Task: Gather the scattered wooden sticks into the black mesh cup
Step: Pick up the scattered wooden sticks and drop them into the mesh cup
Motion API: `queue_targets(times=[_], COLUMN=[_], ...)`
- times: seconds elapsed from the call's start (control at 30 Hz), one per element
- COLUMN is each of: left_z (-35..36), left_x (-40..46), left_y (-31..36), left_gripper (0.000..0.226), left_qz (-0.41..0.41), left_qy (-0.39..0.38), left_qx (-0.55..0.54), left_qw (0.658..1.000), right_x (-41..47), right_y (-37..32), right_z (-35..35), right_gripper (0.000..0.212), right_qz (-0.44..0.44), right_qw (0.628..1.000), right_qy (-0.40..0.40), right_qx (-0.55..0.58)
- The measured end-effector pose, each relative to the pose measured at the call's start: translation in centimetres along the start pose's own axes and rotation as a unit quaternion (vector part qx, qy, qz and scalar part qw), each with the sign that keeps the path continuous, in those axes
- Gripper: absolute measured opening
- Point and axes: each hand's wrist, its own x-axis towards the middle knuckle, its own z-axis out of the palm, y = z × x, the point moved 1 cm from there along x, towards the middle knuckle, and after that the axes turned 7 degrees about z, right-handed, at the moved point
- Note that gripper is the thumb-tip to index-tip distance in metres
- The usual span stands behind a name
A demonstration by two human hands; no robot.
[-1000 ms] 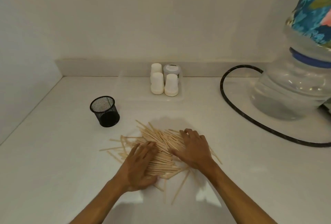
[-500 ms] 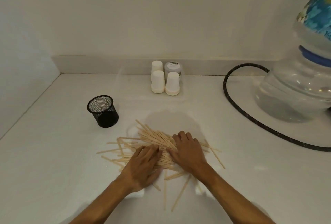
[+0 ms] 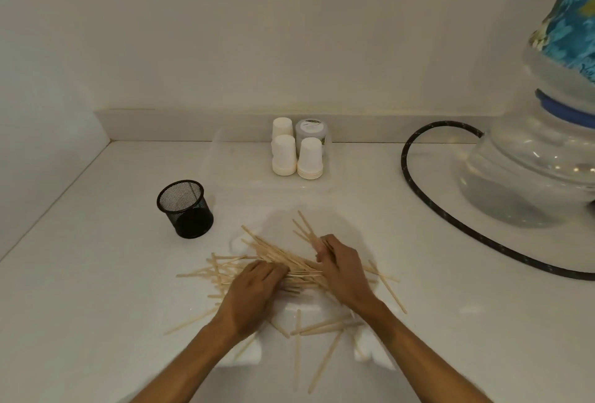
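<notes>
Both hands are down on the pile of wooden sticks in the middle of the white counter. The left hand lies palm-down on the near left side of the heap, its fingers curled over the sticks and pressed close together. The right hand sits on the right side, tilted onto its edge, fingers bent and bunched around a cluster of sticks that fan up and away toward the back; whether it truly grips them or only rakes against them, I cannot tell.

Loose sticks lie all round: a few splay out left of the left hand, several lie near the wrists at the front, and a couple angle off to the right.

The black mesh cup stands upright to the back left of the pile, apart from it, mouth open toward the camera.

At the back wall stand stacked white paper cups beside a small lidded tub. To the right, a black hose curves across the counter beside a large clear water bottle.
</notes>
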Motion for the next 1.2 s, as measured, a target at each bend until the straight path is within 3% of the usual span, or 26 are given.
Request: queue_targets(times=[0.07,0.2,0.4,0.6,0.77,0.9,1.2], left_z=[-0.8,-1.4,-1.3,-1.4,-2.4,-2.0,1.3], left_x=[0.6,1.5,3.0,4.9,6.7,7.0,4.1], left_y=[0.0,-0.1,-0.5,-1.3,-1.5,-1.4,0.3], left_gripper=[0.032,0.02,0.023,0.026,0.039,0.052,0.052], left_qz=[-0.036,-0.131,-0.3,-0.334,-0.313,-0.364,-0.405], left_qy=[0.001,0.036,0.124,0.171,0.238,0.284,0.263], left_qx=[-0.049,-0.161,-0.378,-0.413,-0.452,-0.442,-0.387], left_qw=[0.998,0.978,0.867,0.83,0.8,0.769,0.785], right_x=[0.6,1.7,2.5,3.2,3.5,2.8,0.7], right_y=[-0.3,-0.7,-1.6,-3.1,-4.6,-4.6,-1.5], right_z=[-0.3,-0.6,-0.5,-0.6,-0.9,-0.2,2.5], right_gripper=[0.023,0.029,0.039,0.044,0.05,0.05,0.05], right_qz=[0.033,0.081,0.09,0.086,0.049,0.026,0.035], right_qw=[0.995,0.972,0.958,0.971,0.954,0.943,0.952], right_qy=[0.01,0.035,0.085,0.1,0.167,0.21,0.217], right_qx=[0.09,0.219,0.26,0.197,0.243,0.256,0.212])
